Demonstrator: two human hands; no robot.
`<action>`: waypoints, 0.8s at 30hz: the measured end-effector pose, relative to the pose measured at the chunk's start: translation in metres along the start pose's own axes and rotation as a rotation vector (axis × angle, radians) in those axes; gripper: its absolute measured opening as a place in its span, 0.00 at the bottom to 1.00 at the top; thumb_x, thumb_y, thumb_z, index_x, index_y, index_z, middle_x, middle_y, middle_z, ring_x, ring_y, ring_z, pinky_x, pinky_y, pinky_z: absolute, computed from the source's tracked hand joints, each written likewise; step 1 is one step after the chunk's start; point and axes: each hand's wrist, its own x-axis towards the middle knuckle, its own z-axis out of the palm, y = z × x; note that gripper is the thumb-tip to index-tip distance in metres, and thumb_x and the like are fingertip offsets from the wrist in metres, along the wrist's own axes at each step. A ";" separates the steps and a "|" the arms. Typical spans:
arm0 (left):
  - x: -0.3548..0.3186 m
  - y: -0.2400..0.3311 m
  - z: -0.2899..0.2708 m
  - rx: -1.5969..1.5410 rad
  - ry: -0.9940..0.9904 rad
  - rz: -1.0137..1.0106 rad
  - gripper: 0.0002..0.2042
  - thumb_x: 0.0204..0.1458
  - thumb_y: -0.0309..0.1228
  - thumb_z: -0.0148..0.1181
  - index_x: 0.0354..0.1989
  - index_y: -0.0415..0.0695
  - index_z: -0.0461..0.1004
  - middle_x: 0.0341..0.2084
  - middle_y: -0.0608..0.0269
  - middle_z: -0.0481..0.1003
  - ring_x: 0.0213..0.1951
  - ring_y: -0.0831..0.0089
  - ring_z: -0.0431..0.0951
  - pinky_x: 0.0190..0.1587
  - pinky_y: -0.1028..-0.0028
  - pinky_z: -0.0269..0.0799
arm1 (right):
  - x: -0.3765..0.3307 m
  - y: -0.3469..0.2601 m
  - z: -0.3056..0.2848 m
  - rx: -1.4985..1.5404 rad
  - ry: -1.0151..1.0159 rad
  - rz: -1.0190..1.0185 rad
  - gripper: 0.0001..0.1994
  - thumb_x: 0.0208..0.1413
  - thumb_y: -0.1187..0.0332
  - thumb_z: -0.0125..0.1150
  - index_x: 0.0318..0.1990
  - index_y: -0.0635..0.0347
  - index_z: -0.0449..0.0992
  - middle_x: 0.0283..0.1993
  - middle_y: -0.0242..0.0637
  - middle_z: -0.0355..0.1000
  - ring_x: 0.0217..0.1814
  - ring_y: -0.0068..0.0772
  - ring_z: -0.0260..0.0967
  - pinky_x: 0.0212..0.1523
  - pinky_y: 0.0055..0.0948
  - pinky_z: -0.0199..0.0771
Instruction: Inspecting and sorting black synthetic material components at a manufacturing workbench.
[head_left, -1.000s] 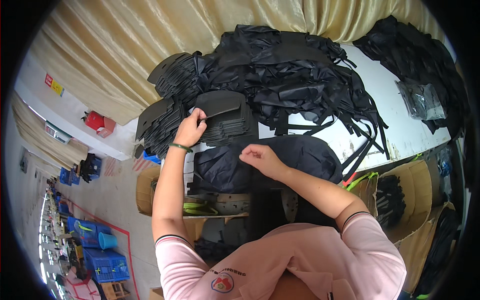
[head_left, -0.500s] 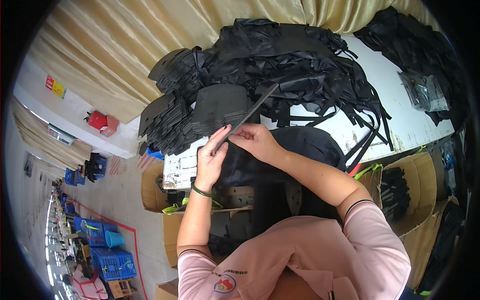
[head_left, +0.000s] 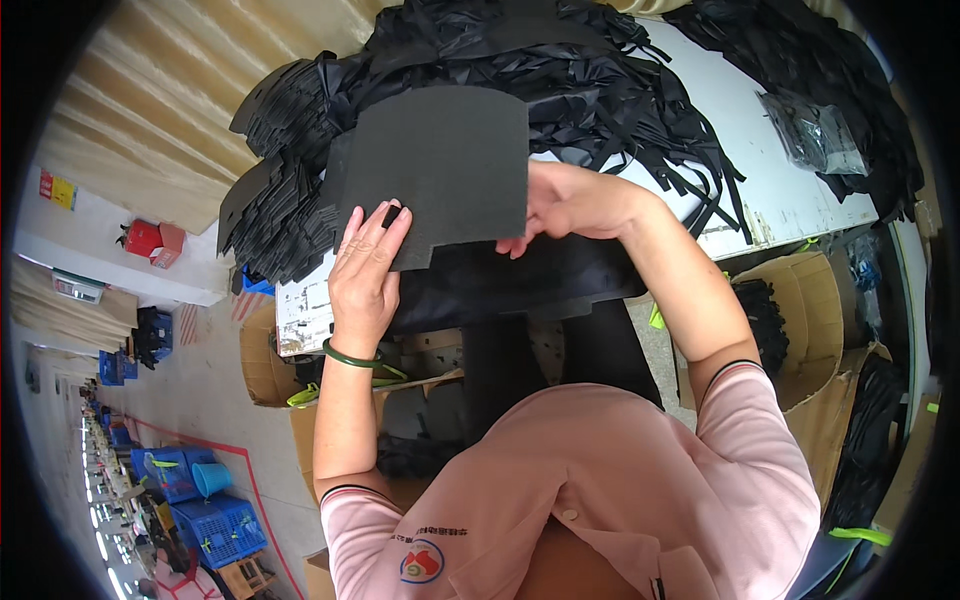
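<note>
A stiff black panel (head_left: 450, 150), flat-faced with a curved top edge and a notched lower edge, is held up over the near side of the table. My left hand (head_left: 368, 265) grips its lower left corner, fingers flat on the face and a black band round one finger. At the right edge, my right hand (head_left: 580, 200) has its fingers curled partly behind the panel, which hides some of them. Beneath both hands, black fabric (head_left: 490, 285) lies over the table's front edge. Stacks of similar black panels (head_left: 270, 215) stand to the left.
A heap of black fabric pieces with straps (head_left: 620, 100) covers the back of the white table (head_left: 790, 215). A clear plastic bag (head_left: 815, 135) lies at the right. Cardboard boxes (head_left: 800, 310) stand below the table, and blue crates (head_left: 215, 525) sit on the floor at left.
The panel, edge-on before, now turns its broad face toward me. My right hand has shifted from beside my left hand to the panel's right edge. The whole view has shifted slightly.
</note>
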 end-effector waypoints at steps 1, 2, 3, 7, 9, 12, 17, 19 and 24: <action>-0.001 0.002 -0.001 0.046 -0.022 0.044 0.26 0.41 0.16 0.59 0.54 0.40 0.73 0.50 0.51 0.75 0.55 0.53 0.73 0.63 0.55 0.60 | -0.005 -0.001 0.005 0.004 0.000 0.007 0.19 0.51 0.65 0.68 0.48 0.64 0.71 0.39 0.34 0.74 0.38 0.26 0.73 0.41 0.31 0.75; -0.001 0.006 -0.001 0.044 -0.024 0.037 0.26 0.41 0.16 0.59 0.54 0.40 0.73 0.50 0.51 0.75 0.55 0.53 0.73 0.63 0.55 0.60 | -0.009 -0.002 0.010 0.017 0.135 0.079 0.19 0.54 0.66 0.64 0.51 0.63 0.70 0.40 0.35 0.74 0.37 0.25 0.72 0.38 0.28 0.76; 0.000 0.012 -0.002 -0.121 -0.060 -0.018 0.27 0.41 0.20 0.64 0.55 0.40 0.72 0.52 0.51 0.74 0.56 0.55 0.72 0.63 0.56 0.61 | -0.012 -0.001 0.012 0.030 0.269 0.151 0.19 0.57 0.67 0.61 0.54 0.63 0.68 0.41 0.36 0.73 0.36 0.23 0.72 0.35 0.25 0.77; -0.026 0.008 0.004 -0.854 0.311 -0.377 0.26 0.46 0.25 0.68 0.56 0.37 0.70 0.50 0.52 0.74 0.50 0.61 0.76 0.55 0.66 0.70 | -0.029 0.042 -0.012 -0.101 0.449 0.229 0.20 0.57 0.69 0.59 0.56 0.64 0.67 0.39 0.34 0.74 0.31 0.21 0.71 0.28 0.21 0.75; -0.041 -0.009 0.001 -0.946 0.663 -0.602 0.18 0.52 0.22 0.62 0.52 0.35 0.72 0.44 0.53 0.77 0.42 0.64 0.79 0.49 0.70 0.74 | -0.048 0.069 -0.029 -0.081 0.488 0.254 0.16 0.57 0.70 0.60 0.52 0.63 0.67 0.37 0.34 0.75 0.30 0.20 0.72 0.27 0.21 0.75; -0.057 -0.026 -0.009 -0.886 0.979 -0.822 0.11 0.55 0.20 0.58 0.47 0.36 0.73 0.31 0.62 0.77 0.32 0.80 0.76 0.37 0.81 0.74 | -0.090 0.109 -0.058 -0.078 0.582 0.347 0.13 0.55 0.73 0.61 0.46 0.63 0.67 0.34 0.34 0.75 0.27 0.19 0.72 0.25 0.20 0.75; -0.140 -0.070 -0.003 -0.632 0.911 -1.058 0.11 0.53 0.19 0.59 0.45 0.38 0.72 0.21 0.72 0.70 0.24 0.84 0.70 0.30 0.83 0.72 | -0.125 0.112 -0.074 -0.322 0.710 0.588 0.19 0.50 0.71 0.69 0.46 0.62 0.66 0.26 0.30 0.69 0.18 0.18 0.63 0.19 0.21 0.66; -0.170 -0.087 0.005 -0.576 0.926 -1.123 0.10 0.53 0.18 0.59 0.43 0.40 0.72 0.20 0.71 0.70 0.22 0.84 0.70 0.27 0.82 0.72 | -0.128 0.109 -0.074 -0.408 0.735 0.621 0.20 0.49 0.71 0.69 0.45 0.63 0.66 0.26 0.29 0.68 0.18 0.18 0.62 0.17 0.20 0.64; -0.216 -0.119 0.016 -0.457 0.929 -1.238 0.09 0.52 0.18 0.60 0.40 0.43 0.72 0.18 0.70 0.70 0.20 0.82 0.69 0.25 0.82 0.70 | -0.137 0.102 -0.081 -0.552 0.788 0.665 0.20 0.48 0.72 0.70 0.46 0.63 0.66 0.24 0.27 0.66 0.18 0.17 0.60 0.16 0.20 0.58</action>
